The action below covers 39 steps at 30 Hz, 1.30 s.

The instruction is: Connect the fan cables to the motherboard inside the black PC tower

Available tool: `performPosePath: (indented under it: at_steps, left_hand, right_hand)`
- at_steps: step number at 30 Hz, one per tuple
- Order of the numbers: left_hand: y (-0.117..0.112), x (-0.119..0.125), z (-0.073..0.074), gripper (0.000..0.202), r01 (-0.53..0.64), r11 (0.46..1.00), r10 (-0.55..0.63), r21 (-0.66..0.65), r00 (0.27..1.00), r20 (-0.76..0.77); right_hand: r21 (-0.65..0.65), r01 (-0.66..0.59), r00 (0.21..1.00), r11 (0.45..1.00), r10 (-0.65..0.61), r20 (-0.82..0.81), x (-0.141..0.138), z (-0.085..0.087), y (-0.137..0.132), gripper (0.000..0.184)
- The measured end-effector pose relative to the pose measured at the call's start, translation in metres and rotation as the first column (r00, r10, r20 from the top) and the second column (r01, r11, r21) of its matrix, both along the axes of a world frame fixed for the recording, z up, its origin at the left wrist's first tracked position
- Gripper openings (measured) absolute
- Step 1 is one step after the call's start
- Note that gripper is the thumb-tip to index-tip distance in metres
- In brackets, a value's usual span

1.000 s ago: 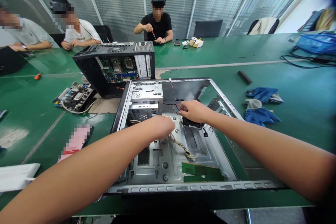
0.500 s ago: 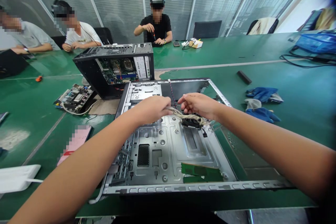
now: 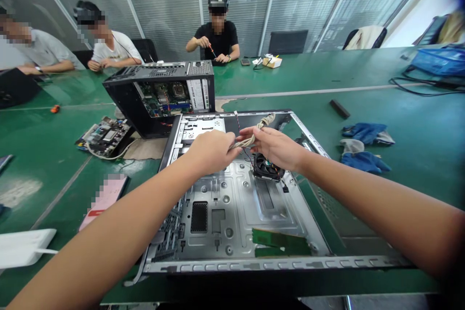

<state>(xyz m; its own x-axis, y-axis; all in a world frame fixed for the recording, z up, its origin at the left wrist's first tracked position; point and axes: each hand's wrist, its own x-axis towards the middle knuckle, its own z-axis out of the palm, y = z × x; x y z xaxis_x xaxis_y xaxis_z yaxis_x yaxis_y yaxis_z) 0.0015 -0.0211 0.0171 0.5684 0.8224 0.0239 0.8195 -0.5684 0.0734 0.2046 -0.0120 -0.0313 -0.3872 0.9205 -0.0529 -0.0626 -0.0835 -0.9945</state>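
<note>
My left hand [image 3: 212,152] is closed round one end of a twisted beige cable [image 3: 249,142] above an open computer case [image 3: 232,189] lying flat. The cable passes between the thumb and fingers of my right hand [image 3: 279,147], which are closed on it, and its far end curls up beyond them. Below my right hand a black cooling fan [image 3: 267,167] with thin wires rests in the case. Green memory modules [image 3: 279,240] lie on the metal floor near the front rim. A thin dark wire with a white plug [image 3: 236,117] stands up behind my fingers.
Behind stands another open computer tower [image 3: 156,82]. A circuit board [image 3: 105,135] lies to the left, with a pink item [image 3: 103,198] and a white device [image 3: 25,247] nearer. Blue gloves [image 3: 365,147] and a dark block [image 3: 339,109] lie right. Across the table a person [image 3: 218,38] holds a screwdriver.
The far end of the cable has swung from low over the fan to up beyond my right hand, uncovering the fan. My right hand has moved onto the cable.
</note>
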Motion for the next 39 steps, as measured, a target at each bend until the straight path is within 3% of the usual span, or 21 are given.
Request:
performPosePath:
  at_steps: [3, 5, 10, 15, 18, 21, 26, 33, 34, 36, 37, 39]
  left_hand:
    - [-0.003, 0.004, 0.000, 0.044, 0.157, 0.986, -0.162, -0.052, 0.981, -0.108]
    - [-0.006, 0.006, 0.000, 0.048, 0.198, 0.977, -0.210, -0.083, 0.963, -0.170]
    - [-0.009, 0.007, -0.001, 0.047, 0.120, 0.989, -0.138, -0.092, 0.963, -0.230]
    - [0.000, 0.006, -0.008, 0.038, 0.095, 0.991, -0.091, -0.096, 0.995, 0.043]
    - [0.005, 0.007, -0.012, 0.032, 0.162, 0.967, -0.102, -0.197, 0.954, 0.282]
    - [0.006, 0.008, -0.012, 0.031, 0.249, 0.915, -0.097, -0.317, 0.900, 0.426]
    - [0.005, 0.012, -0.010, 0.032, 0.282, 0.894, -0.086, -0.347, 0.870, 0.485]
    - [0.010, 0.013, -0.007, 0.040, 0.089, 0.970, 0.031, -0.224, 0.874, 0.485]
    - [0.010, 0.011, -0.006, 0.041, 0.091, 0.969, 0.037, -0.230, 0.866, 0.498]
    - [0.011, 0.008, -0.003, 0.043, 0.118, 0.955, 0.042, -0.271, 0.854, 0.519]
    - [0.011, 0.007, -0.002, 0.043, 0.141, 0.943, 0.041, -0.301, 0.848, 0.528]
    - [0.012, 0.004, 0.001, 0.043, 0.204, 0.909, 0.030, -0.364, 0.839, 0.544]
  right_hand:
    - [-0.026, -0.045, 0.996, 0.999, 0.043, -0.084, 0.000, -0.001, 0.000, 0.025]
    - [-0.046, -0.076, 0.993, 0.996, 0.071, -0.098, -0.001, -0.002, 0.000, 0.023]
    - [0.010, -0.045, 0.994, 0.999, 0.044, 0.102, -0.002, -0.008, 0.002, 0.028]
    - [0.169, -0.038, 0.973, 0.985, -0.002, 0.229, 0.002, -0.008, 0.005, 0.038]
    - [0.215, -0.110, 0.969, 0.970, 0.057, 0.240, 0.004, -0.005, 0.004, 0.042]
    - [0.235, -0.153, 0.964, 0.960, 0.093, 0.249, 0.004, -0.001, 0.002, 0.047]
    - [0.137, -0.103, 0.953, 0.985, 0.058, 0.298, 0.003, 0.007, -0.003, 0.050]
    - [-0.029, 0.064, 0.921, 0.998, -0.048, 0.387, 0.012, 0.029, -0.012, 0.050]
    - [0.030, 0.100, 0.896, 0.995, -0.103, 0.433, 0.015, 0.032, -0.014, 0.054]
    - [0.280, 0.144, 0.805, 0.949, -0.277, 0.525, 0.021, 0.037, -0.018, 0.065]
    - [0.435, 0.126, 0.738, 0.891, -0.377, 0.559, 0.025, 0.039, -0.021, 0.070]
    - [0.702, -0.047, 0.616, 0.710, -0.533, 0.580, 0.032, 0.042, -0.026, 0.062]
